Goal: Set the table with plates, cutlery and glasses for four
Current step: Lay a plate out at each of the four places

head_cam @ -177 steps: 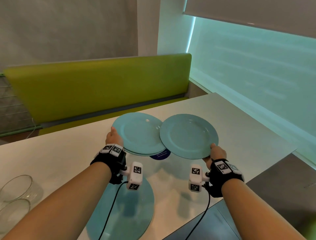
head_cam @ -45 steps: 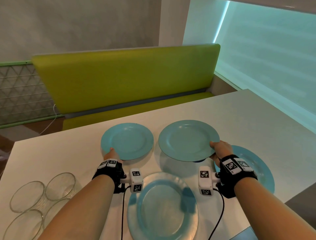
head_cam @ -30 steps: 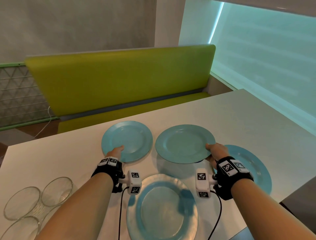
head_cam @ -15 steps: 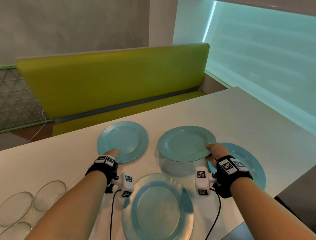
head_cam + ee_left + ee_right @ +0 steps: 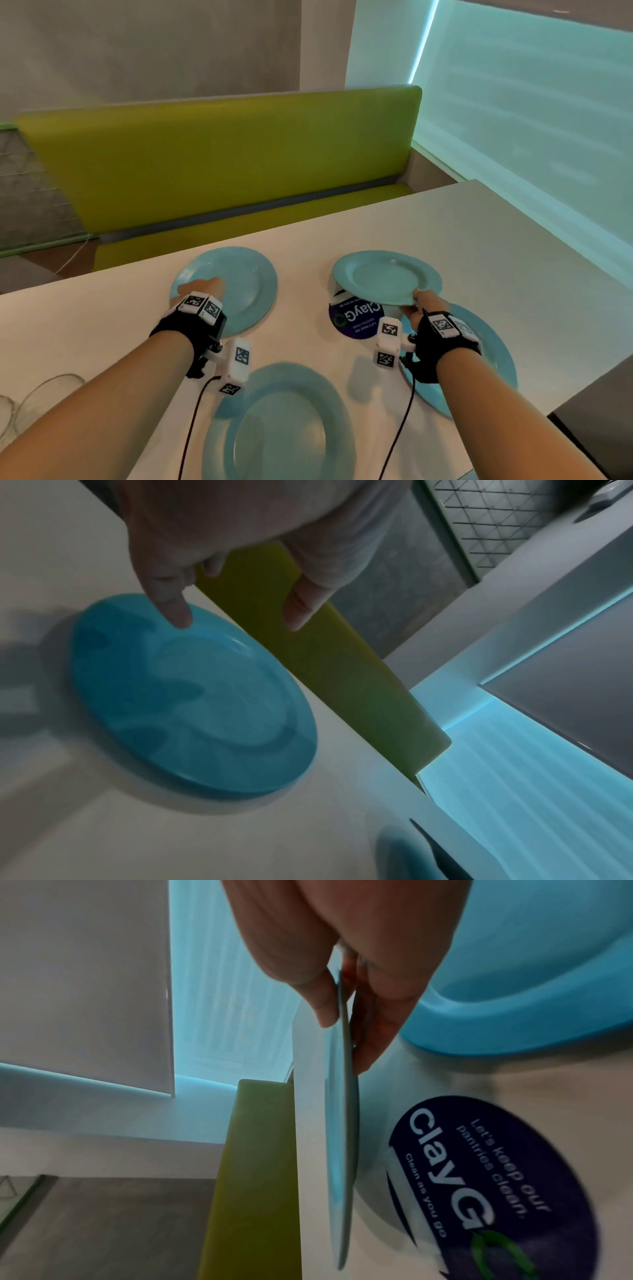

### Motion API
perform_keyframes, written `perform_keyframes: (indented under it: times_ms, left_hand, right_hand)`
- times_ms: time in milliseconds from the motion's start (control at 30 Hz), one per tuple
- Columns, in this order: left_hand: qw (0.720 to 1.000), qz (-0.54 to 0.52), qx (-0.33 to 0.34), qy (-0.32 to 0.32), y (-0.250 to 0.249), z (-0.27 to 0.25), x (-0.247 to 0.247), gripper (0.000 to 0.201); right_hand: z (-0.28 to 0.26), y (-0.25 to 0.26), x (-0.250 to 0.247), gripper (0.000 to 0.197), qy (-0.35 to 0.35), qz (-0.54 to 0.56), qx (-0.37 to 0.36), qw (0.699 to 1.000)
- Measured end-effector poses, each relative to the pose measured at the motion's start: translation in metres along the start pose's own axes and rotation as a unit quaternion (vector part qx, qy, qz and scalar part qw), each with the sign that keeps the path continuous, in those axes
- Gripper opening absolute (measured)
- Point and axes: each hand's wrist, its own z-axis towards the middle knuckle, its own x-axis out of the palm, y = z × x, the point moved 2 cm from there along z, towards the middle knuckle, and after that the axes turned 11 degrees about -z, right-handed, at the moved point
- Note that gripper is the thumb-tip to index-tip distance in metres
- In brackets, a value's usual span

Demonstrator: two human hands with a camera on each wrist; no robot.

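Four light-blue plates are in the head view. The far-left plate [image 5: 236,284] lies flat on the white table [image 5: 479,246]; my left hand [image 5: 200,291] rests on its near rim. In the left wrist view one straight finger [image 5: 174,610] touches that plate [image 5: 192,696], and the thumb [image 5: 301,607] stays clear of it. My right hand [image 5: 419,303] pinches the near rim of the far-right plate [image 5: 383,277], which is held a little above the table. That plate shows edge-on [image 5: 342,1150] between thumb and fingers. A third plate [image 5: 284,425] lies nearest me. A fourth plate [image 5: 486,353] lies under my right wrist.
A dark round sticker [image 5: 356,317] marks the table below the held plate. Clear glass bowls [image 5: 37,394] sit at the near left. A green bench [image 5: 222,161] runs along the table's far side. A pale blind [image 5: 531,120] covers the right wall, and the table's right edge is close.
The held plate has shifted right and away, which uncovers the dark sticker. The gap between the two far plates has widened. My left hand now lies over the left plate's rim.
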Motion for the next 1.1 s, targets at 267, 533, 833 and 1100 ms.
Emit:
perform_keyframes:
  times_ms: [267, 533, 833, 1100]
  left_hand:
    - [0.997, -0.082, 0.015, 0.010, -0.038, -0.040, 0.016, 0.084]
    - [0.970, -0.243, -0.009, 0.026, -0.038, -0.069, 0.027, 0.042]
    - [0.954, -0.295, -0.043, 0.046, -0.033, -0.069, 0.028, 0.043]
    - [0.956, -0.286, -0.038, 0.044, -0.038, -0.077, 0.034, 0.038]
  right_hand:
    - [0.038, 0.014, 0.030, 0.041, 0.005, 0.020, 0.004, 1.000]
    - [0.058, 0.011, 0.041, 0.043, 0.074, -0.033, 0.027, 0.996]
    - [0.076, 0.013, 0.051, 0.044, 0.024, -0.045, 0.030, 0.998]
    - [0.083, 0.015, 0.050, 0.038, 0.017, -0.067, 0.019, 0.997]
